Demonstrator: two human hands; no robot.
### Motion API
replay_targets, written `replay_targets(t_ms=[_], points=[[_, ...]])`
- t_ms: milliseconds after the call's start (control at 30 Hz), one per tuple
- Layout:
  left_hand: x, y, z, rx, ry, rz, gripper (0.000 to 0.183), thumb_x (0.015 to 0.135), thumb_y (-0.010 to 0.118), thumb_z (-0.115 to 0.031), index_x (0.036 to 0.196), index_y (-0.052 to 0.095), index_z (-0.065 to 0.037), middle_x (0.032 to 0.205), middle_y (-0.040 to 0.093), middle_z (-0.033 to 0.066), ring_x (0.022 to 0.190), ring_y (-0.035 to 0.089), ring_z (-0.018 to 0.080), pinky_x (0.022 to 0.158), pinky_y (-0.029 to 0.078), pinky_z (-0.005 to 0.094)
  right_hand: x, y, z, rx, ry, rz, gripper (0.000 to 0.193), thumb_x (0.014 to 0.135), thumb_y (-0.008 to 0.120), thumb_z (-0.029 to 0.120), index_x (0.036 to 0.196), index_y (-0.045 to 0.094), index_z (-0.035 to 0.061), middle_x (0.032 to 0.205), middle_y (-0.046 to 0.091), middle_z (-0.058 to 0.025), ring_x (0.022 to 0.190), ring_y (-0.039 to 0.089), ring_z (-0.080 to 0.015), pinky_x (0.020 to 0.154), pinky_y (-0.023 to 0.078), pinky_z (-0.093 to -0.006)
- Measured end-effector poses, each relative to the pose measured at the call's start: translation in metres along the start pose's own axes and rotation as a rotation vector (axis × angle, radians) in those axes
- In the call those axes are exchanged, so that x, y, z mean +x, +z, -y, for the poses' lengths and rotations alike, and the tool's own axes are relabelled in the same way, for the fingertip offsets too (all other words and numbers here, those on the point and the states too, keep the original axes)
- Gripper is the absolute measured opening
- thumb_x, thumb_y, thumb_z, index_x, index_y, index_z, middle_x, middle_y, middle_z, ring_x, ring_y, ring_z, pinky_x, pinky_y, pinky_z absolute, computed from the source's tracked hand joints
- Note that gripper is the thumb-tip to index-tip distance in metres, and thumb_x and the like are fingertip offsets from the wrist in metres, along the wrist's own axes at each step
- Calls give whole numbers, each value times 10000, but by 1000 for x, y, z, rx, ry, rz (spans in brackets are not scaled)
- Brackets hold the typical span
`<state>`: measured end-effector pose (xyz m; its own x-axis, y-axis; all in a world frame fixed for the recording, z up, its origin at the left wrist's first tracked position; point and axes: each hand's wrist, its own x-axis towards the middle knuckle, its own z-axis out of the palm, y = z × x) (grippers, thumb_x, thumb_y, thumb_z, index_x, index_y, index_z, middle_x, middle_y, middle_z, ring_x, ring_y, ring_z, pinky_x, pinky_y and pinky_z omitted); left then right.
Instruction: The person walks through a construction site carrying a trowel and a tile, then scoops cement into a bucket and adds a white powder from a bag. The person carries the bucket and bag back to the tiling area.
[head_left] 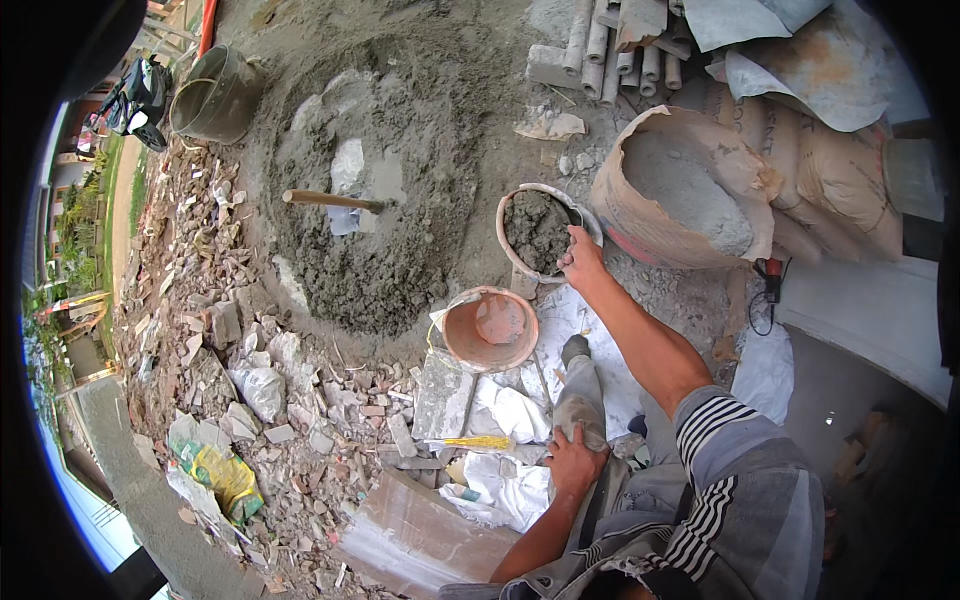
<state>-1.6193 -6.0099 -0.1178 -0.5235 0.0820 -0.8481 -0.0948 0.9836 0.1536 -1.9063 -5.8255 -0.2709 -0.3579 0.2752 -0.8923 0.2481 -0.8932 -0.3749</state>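
My right arm reaches forward to a bucket (503, 213) filled with wet grey mortar (537, 230). My right hand (580, 252) is closed at the near right side of its rim; the exact grip is partly hidden by the hand. Low down, my left hand (577, 462) lies on my bent leg near the knee, fingers spread and holding nothing. Between the two hands and to the left stands an orange-brown bucket (490, 328), with only residue inside. Beyond, a heap of wet mortar (375, 285) spreads over the ground, and a wooden handle (330, 200) sticks out of it.
An open paper sack of grey powder (690, 195) stands right of the mortar bucket, beside stacked full sacks (840, 185). Pipes (597, 50) lie at the far right. Broken rubble (250, 370) covers the left side. A large dark bucket (216, 95) stands far left.
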Motion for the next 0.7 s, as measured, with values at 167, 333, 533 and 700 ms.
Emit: replay_targets(t_ms=[167,333,533,700], points=[[3,0,-5,122,34,18,786,733,682,-562,1368,436,-170,1438,324,203,1224,430,411,946,403,523,-103,-67,7,-56,36,-9,213,814,675,274,868,572,96,584,368,19,473,363,-124,480,347,-318],[11,-11,-8,212,56,143,799,734,684,-567,1379,423,-175,1392,363,195,1202,458,400,929,433,521,-199,-135,25,-150,78,-228,199,823,683,246,769,534,125,569,364,29,464,357,-118,491,346,-322],[-5,-20,-20,372,170,203,793,775,630,-584,1411,378,-182,1406,354,218,1198,471,412,931,431,535,-298,-265,47,-85,-12,-467,209,839,660,267,799,563,86,553,382,29,457,359,-107,433,302,-305],[-22,-36,-28,530,244,315,751,837,512,-623,1392,399,-130,1267,523,247,1143,534,428,926,428,539,-365,-361,44,-3,-85,-607,279,850,652,297,811,567,34,527,391,17,447,364,-116,429,316,-311]])
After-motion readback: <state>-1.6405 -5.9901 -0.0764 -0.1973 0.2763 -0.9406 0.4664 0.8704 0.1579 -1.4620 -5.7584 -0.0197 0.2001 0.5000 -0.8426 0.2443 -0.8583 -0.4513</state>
